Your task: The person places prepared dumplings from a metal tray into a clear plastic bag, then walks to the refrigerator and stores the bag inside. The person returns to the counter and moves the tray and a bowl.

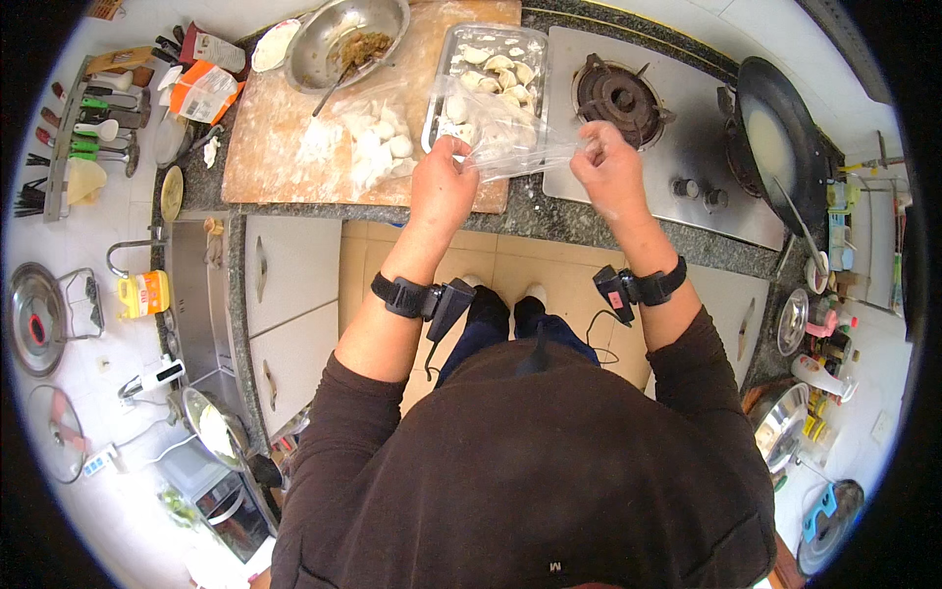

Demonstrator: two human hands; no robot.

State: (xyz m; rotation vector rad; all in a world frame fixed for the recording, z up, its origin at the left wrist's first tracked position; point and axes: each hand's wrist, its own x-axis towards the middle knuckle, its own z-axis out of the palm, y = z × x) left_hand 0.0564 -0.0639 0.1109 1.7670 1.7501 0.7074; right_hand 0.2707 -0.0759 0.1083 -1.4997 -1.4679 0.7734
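Note:
Between my two hands stretches a clear plastic bag (508, 147). My left hand (445, 180) pinches its left side, and my right hand (611, 166) grips the right end near the stove's edge. Partly beneath the bag lies a metal tray (543, 70) with several floured dumplings (504, 73) on it. Whether the pale shapes seen through the plastic are inside the bag or on the tray, I cannot tell. Left of my left hand, another clear bag (383, 136) with white dumplings or dough pieces rests on the floured wooden board (272, 147).
A metal bowl (313, 55) with brown filling and a spoon stands at the board's back. On the right are a gas burner (622, 96) and a wok (780, 140) with pale liquid, its utensil handle reaching forward. A sink (199, 294) lies to the left.

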